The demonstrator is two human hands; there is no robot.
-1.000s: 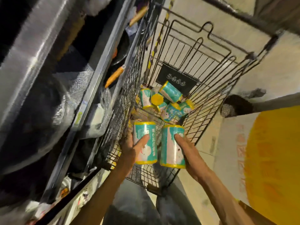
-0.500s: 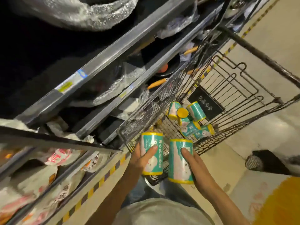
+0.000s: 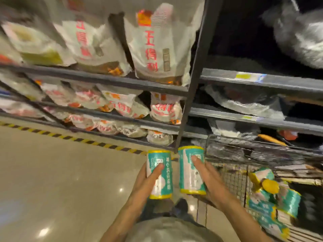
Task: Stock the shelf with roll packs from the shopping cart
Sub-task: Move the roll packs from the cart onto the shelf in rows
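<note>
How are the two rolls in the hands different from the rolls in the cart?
The two held roll packs stand upright; the roll packs in the shopping cart lie tumbled on their sides. The held ones each sit in a hand, left hand and right hand, outside the cart; the others rest loose inside it. All share teal wrappers with yellow ends.

White bags [image 3: 153, 44], striped floor tape [image 3: 70, 137]
</note>
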